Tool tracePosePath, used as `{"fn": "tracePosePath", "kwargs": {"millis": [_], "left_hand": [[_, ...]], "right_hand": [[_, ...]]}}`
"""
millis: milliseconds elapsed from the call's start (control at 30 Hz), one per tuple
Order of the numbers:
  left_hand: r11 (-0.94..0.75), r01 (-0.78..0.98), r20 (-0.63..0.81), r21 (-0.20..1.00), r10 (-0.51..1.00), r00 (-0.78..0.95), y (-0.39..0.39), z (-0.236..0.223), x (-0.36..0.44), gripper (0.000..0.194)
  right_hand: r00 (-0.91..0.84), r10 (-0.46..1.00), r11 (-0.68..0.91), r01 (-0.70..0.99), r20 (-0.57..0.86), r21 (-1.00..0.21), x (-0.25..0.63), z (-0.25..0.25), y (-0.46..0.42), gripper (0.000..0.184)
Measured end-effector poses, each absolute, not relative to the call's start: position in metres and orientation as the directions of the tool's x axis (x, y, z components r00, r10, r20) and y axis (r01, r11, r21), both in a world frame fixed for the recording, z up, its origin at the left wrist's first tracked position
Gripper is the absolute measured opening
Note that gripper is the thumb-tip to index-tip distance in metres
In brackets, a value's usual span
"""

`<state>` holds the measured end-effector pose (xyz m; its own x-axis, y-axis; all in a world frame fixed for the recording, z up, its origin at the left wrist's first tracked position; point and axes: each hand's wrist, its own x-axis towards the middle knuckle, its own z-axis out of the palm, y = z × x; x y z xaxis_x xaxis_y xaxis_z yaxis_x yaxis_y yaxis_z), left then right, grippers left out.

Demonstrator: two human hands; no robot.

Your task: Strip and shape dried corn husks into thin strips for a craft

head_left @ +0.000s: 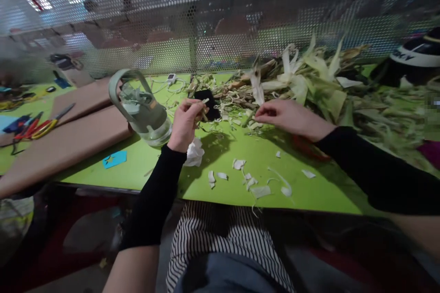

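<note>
Between the fingertips of my left hand [185,121] is a small pale strip of corn husk [205,101]. My right hand [290,116] is to the right, its thumb and fingers pinched together low over the table. A short green husk piece [246,120] lies right by those fingertips; whether they grip it or something smaller, I cannot make out. Behind both hands spreads a heap of dried corn husks [309,82]. A black phone-like object [211,105] lies just beyond my left hand. White crumpled paper [195,153] is beside my left wrist.
A clear-based bottle with a green handle [151,121] stands left of my left hand. Brown paper-wrapped packages [79,139], scissors [44,129] and a blue card [114,159] lie further left. Husk scraps [261,191] dot the green table [220,192]. A perforated metal screen [165,36] rises behind.
</note>
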<state>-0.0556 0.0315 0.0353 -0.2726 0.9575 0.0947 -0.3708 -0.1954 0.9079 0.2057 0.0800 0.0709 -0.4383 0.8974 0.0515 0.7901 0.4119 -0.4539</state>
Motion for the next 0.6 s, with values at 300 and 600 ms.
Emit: {"fn": "tracePosePath", "kwargs": {"millis": [300, 600], "left_hand": [[-0.26, -0.554, 0.091, 0.79, 0.945, -0.314, 0.027, 0.052, -0.072, 0.017], [-0.227, -0.495, 0.117, 0.839, 0.963, -0.244, 0.024, 0.05, -0.06, 0.022]], "right_hand": [[-0.585, 0.808, 0.547, 0.788, -0.068, -0.282, 0.188, 0.049, 0.093, 0.014], [-0.468, 0.874, 0.382, 0.829, -0.132, -0.409, 0.198, 0.065, 0.087, 0.015]]}}
